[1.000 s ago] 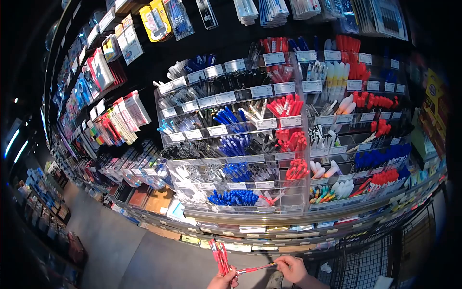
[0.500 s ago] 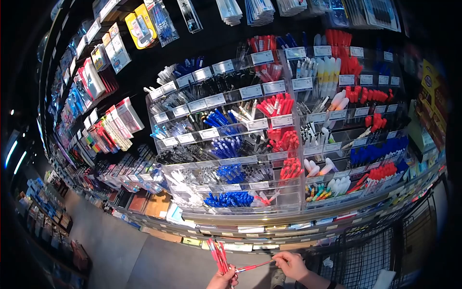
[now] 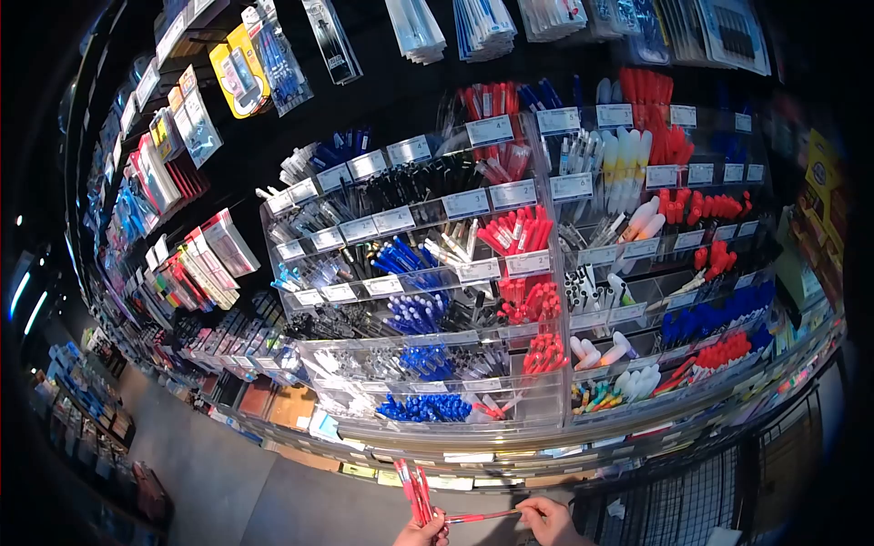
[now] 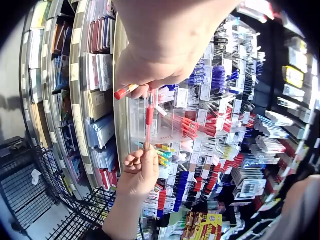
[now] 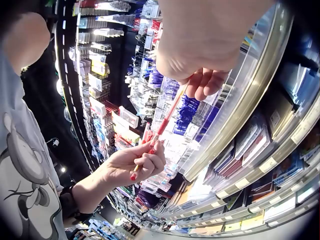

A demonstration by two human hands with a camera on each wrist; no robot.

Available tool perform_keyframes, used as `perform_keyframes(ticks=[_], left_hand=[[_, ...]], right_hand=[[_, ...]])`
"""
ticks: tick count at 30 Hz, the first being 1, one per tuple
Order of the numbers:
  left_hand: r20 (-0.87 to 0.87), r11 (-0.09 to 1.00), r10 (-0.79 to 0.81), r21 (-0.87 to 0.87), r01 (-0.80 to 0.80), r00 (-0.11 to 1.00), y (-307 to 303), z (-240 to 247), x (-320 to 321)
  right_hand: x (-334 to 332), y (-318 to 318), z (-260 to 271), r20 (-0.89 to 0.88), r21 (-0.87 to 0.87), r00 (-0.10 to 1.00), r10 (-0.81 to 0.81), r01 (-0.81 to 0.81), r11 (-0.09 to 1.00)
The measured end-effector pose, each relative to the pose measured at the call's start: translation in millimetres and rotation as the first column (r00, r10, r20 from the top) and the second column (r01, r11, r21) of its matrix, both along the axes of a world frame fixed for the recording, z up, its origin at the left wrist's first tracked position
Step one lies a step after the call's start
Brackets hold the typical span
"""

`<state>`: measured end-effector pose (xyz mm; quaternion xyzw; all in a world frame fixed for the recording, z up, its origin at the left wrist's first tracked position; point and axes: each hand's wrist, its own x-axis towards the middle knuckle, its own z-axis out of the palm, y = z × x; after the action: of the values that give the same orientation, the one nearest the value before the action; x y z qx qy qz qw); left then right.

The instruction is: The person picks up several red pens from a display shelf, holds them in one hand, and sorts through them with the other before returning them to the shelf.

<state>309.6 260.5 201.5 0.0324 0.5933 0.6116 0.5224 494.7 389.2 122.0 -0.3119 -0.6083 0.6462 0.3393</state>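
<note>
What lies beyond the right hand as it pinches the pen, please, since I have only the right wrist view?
Observer: The head view shows a black wire basket low down, beyond the right hand on its outer side.
Operator: Thank you. Is there anything against its mesh?
Observer: Yes, a small crumpled white scrap shows there in the left wrist view; I cannot tell what it is.
Operator: And what would I find farther right, at shelf height?
Observer: Past the pen racks there is what looks like a yellow printed package.
</note>
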Motion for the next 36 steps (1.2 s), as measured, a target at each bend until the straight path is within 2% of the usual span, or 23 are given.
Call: perform_keyframes(ticks=[4,5,6,7,8,10,11,13,14,18,20,21,23,24,27,28,29,31,32,33,35,36], left_hand=[[-0.011,0.999,-0.031,0.021,0.031,0.999,17,13,-4],[-0.015,1.0,-0.021,0.023,0.021,1.0,21,15,-5],[-0.035,0.996,-0.088,-0.012,0.088,0.995,24,18,-8],[-0.05,0.987,-0.156,-0.047,0.153,0.987,27,21,-10],[-0.054,0.989,-0.145,-0.041,0.143,0.988,31,22,-12],[-0.069,0.964,-0.258,-0.079,0.253,0.964,37,23,-15],[-0.072,0.967,-0.251,-0.07,0.246,0.965,42,26,-14],[-0.111,0.984,-0.176,0.021,0.179,0.978,50,31,-8],[-0.097,0.985,-0.166,0.038,0.17,0.981,52,36,-8],[-0.055,0.981,-0.188,0.03,0.19,0.981,57,54,-11],[-0.039,0.981,-0.197,-0.008,0.196,0.98,56,61,-10],[-0.029,0.982,-0.188,-0.004,0.188,0.982,54,64,-9],[-0.049,0.986,-0.154,0.055,0.156,0.987,50,72,-9],[-0.076,0.989,-0.098,0.106,0.106,0.992,49,79,-6],[-0.062,0.993,-0.093,0.068,0.097,0.994,43,84,-16],[-0.109,0.992,-0.092,0.071,0.1,0.99,40,91,-19],[-0.104,0.993,-0.091,0.072,0.099,0.99,36,88,-25],[0.07,0.989,-0.051,0.143,0.041,0.996,30,76,-39],[0.107,0.978,-0.083,0.199,0.06,0.991,28,90,-41],[0.112,0.978,-0.086,0.199,0.063,0.99,27,93,-44],[0.101,0.964,-0.077,0.261,0.049,0.992,22,95,-49],[0.099,0.964,-0.083,0.26,0.054,0.992,20,101,-52]], right_hand=[[5,6,28,-0.03,0.113,0.999,-0.045,0.048,0.992],[4,7,28,-0.031,0.083,0.997,-0.071,0.073,0.994],[4,9,30,-0.031,0.054,0.995,-0.096,0.098,0.994],[5,12,36,-0.036,0.058,0.996,-0.086,0.088,0.994],[8,14,42,-0.008,0.005,0.997,-0.071,0.071,0.997],[10,20,38,0.022,-0.097,0.998,-0.052,0.054,0.994],[10,22,35,0.021,-0.087,0.999,-0.045,0.047,0.995],[7,26,42,-0.061,-0.21,0.996,-0.061,0.047,0.977],[10,32,48,0.038,-0.162,0.999,-0.012,0.018,0.987],[10,40,81,0.083,-0.141,0.996,-0.036,0.048,0.989],[9,41,101,0.05,0.058,0.992,-0.112,0.109,0.992],[10,44,99,0.06,0.061,0.993,-0.103,0.099,0.993],[11,51,87,0.056,-0.058,0.998,0.004,-0.001,0.998],[9,54,111,0.202,0.095,0.979,0.033,-0.053,0.994],[1,51,131,0.196,0.053,0.978,0.077,-0.089,0.995],[1,48,150,0.246,0.148,0.966,0.078,-0.117,0.982],[-1,47,153,0.252,0.148,0.964,0.079,-0.119,0.982],[-6,45,153,0.245,0.075,0.964,0.108,-0.129,0.989],[-4,46,113,0.026,0.015,0.988,0.151,-0.151,0.988],[-6,44,118,0.032,0.015,0.989,0.147,-0.147,0.989],[-14,40,140,0.026,-0.104,0.99,0.139,-0.135,0.985],[-17,36,150,0.06,-0.067,0.99,0.129,-0.125,0.99]])
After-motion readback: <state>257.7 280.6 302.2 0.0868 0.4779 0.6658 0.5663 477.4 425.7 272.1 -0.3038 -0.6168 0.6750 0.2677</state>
